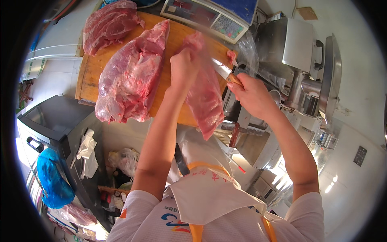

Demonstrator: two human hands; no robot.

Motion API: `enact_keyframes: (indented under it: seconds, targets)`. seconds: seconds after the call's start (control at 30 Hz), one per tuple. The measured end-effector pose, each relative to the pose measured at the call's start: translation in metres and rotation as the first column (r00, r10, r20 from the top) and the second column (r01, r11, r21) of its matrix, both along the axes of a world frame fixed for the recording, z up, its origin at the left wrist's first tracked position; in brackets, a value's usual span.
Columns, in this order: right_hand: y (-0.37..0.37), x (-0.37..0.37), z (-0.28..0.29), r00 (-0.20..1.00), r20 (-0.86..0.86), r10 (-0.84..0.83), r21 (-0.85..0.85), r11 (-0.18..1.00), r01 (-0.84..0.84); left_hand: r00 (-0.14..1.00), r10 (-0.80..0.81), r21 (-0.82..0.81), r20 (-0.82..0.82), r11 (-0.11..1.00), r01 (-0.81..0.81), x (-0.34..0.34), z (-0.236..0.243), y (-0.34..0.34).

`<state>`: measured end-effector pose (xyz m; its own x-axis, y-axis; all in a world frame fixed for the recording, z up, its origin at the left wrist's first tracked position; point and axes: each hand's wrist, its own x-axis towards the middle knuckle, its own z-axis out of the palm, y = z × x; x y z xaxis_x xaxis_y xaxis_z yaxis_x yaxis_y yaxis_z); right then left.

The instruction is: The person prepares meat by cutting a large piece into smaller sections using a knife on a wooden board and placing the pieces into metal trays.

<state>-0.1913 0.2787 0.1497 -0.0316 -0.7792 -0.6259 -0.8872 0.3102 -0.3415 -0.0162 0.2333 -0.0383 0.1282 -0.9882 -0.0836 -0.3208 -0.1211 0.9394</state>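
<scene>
Left hand: left hand point(184, 66) clenched on a long strip of raw meat point(205, 97) hanging over the wooden cutting board point(90, 76)'s near right edge.
Right hand: right hand point(252, 94) closed around a knife point(221, 69), blade against the strip.
Around: large cut point(131, 76) mid-board, another cut point(107, 25) at its far left corner; digital scale point(209, 14) behind, meat grinder point(306, 68) right.

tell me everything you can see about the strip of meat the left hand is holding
The strip of meat is a long, narrow slab of raw red-pink flesh with pale streaks, glossy and blurred in parts. It hangs lengthwise across the right side of the wooden cutting board, its lower end drooping past the near edge. The left hand grips its upper part. The knife, held in the right hand, has its blade against the strip's right side.
</scene>
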Motion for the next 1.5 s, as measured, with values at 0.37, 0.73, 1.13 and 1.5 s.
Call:
enact_keyframes:
  seconds: [0.37,0.73,1.13,1.5]
  targets:
    - [-0.089,0.014,0.032,0.986,-0.03,-0.164,0.196,0.966,0.166,0.987,-0.047,-0.003,-0.154,0.999,0.047,0.0,0.007,0.001]
    - [-0.123,0.029,0.036,0.994,-0.105,-0.018,0.193,0.98,0.038,0.976,0.0,0.016,-0.217,1.0,0.004,0.0,0.007,0.003]
    - [-0.08,0.04,0.014,0.971,-0.184,-0.152,-0.427,0.902,0.061,0.961,-0.085,0.045,-0.265,0.994,0.1,0.0,0.008,0.01]
    - [0.022,0.027,0.011,0.797,0.235,-0.556,0.148,0.831,0.536,0.972,0.036,0.167,-0.233,0.986,0.003,0.018,0.02,0.01]
